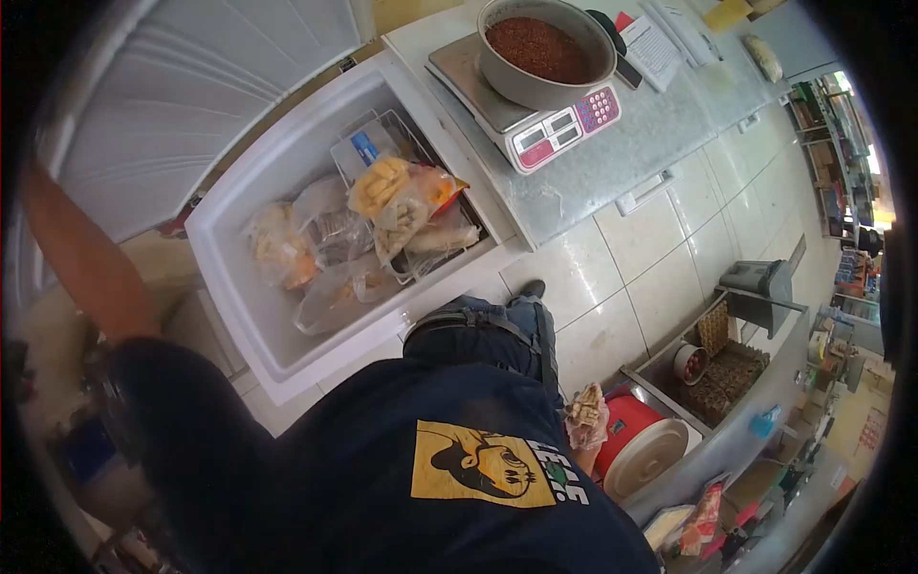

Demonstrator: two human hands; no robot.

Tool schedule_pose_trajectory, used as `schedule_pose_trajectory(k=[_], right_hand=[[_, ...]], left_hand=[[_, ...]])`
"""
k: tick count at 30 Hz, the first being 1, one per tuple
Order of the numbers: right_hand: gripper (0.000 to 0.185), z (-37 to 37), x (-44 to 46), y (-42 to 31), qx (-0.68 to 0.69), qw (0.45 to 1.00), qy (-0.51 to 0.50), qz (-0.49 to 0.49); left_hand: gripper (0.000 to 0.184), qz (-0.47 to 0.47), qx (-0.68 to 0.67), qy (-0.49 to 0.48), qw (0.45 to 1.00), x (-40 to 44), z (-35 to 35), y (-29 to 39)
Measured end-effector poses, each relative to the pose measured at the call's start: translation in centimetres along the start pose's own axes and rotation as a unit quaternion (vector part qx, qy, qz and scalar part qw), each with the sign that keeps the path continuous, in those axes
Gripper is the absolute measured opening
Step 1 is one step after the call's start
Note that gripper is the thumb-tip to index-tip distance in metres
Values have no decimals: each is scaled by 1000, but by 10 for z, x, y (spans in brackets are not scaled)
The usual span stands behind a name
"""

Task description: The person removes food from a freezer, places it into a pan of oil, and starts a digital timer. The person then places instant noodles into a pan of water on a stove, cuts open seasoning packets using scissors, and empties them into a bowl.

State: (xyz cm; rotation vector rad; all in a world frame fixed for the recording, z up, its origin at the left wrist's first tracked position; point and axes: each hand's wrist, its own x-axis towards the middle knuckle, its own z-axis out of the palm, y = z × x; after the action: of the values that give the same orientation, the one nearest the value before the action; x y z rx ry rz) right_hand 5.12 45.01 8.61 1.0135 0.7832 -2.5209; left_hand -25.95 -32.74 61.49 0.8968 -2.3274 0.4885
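Observation:
My right hand [585,459], low beside my right hip, is closed around a clear plastic bag [586,413] with pale pieces of food in it. My left forearm [91,253] reaches up toward the raised white lid [182,86] of the chest freezer; the left hand itself is lost at the dark edge of the view. In front of me the freezer [225,277] stands open. Inside lie several clear bags of food, among them a bag of yellowish pieces [381,185] on a white wire basket [344,153].
A metal counter [555,196] holds a digital scale [535,143] with a round pan [545,91] of reddish-brown grains. To my right are a red container [626,430] with a pale lid and an open drawer [660,378] holding trays and a bowl. Shelves line the far right.

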Motion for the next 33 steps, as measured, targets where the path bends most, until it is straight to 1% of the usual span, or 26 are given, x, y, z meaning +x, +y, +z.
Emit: schedule_pose_trajectory(k=[1, 2, 3, 4, 5, 6, 7, 8, 9, 10, 12, 13, 14, 16, 17, 19, 20, 21, 22, 24, 26, 28, 29, 31, 32, 33], right_hand=[[28, 8, -6, 3, -19, 998, 53, -26], [28, 11, -9, -2, -20, 998, 50, -23], [27, 14, -11, -11, 21, 995, 92, 8], [25, 13, -11, -20, 63, 988, 133, 42], [24, 4, -11, -32, 71, 994, 36, 81], [24, -5, -6, -40, 72, 993, 29, 84], [23, -14, 1, -46, 47, 994, 83, 58], [23, -24, 6, -54, 22, 990, 140, 29], [25, -32, 6, -69, -29, 989, 141, 32], [25, -46, 7, -85, -25, 989, 140, 30], [31, -91, 23, -122, -21, 995, -37, 87], [40, -99, 23, -140, -52, 997, 4, 63], [40, -100, 21, -158, -52, 997, 2, 63], [39, -92, 11, -198, -55, 998, 0, 19], [38, -96, 9, -217, -88, 996, -7, 7], [38, -112, 11, -253, -98, 995, -20, -1], [37, -119, 15, -270, -107, 994, -27, -9], [42, -122, 19, -284, -90, 995, 16, -30], [42, -118, 21, -295, -97, 995, 13, -29], [48, -115, 21, -315, -60, 991, -74, -96], [53, -122, 32, -335, -61, 991, -71, -98], [53, -114, 47, -352, -69, 983, -119, -123], [53, -114, 55, -366, -53, 985, -133, -93], [49, -88, 61, -390, -50, 990, -109, -77], [46, -89, 72, -402, -39, 990, -107, -88], [43, -122, 104, -434, -90, 991, -82, 49]], left_hand=[[63, 36, -49, -10, 998, -28, 8, -23], [58, 71, -107, -32, 991, -55, 15, -51], [55, 93, -153, -68, 981, -92, 18, -68], [55, 60, -98, -114, 987, -145, -4, -58], [54, 25, -70, -229, 971, -196, -32, -37], [54, 19, -49, -269, 962, -245, -42, -32], [59, 63, -118, -216, 967, -304, -55, -16], [62, 29, -185, -355, 916, -338, -69, 6], [68, -3, -247, -487, 838, -365, -77, 22], [74, -29, -179, -575, 798, -395, -72, 32], [80, 40, -297, -523, 798, -495, -14, 15], [83, -7, -279, -571, 772, -522, -8, 34], [85, -55, -258, -618, 740, -545, -3, 54], [89, -73, -220, -663, 712, -599, 39, 72], [89, -78, -222, -661, 713, -628, 62, 76], [92, -1, -145, -662, 735, -670, 100, 81], [92, -6, -148, -660, 737, -678, 108, 88], [93, -52, -164, -660, 732, -680, 117, 100], [94, -99, -179, -660, 723, -674, 110, 124], [93, -223, -132, -502, 825, -662, 78, 198], [88, -216, -124, -315, 916, -686, 116, 255], [74, -179, -137, -172, 959, -679, 118, 327], [74, -173, -139, -165, 961, -684, 128, 341], [60, -68, -32, -119, 990, -705, 170, 378], [50, -96, -108, -32, 989, -711, 197, 381], [47, -61, -90, -8, 994, -713, 206, 378]])
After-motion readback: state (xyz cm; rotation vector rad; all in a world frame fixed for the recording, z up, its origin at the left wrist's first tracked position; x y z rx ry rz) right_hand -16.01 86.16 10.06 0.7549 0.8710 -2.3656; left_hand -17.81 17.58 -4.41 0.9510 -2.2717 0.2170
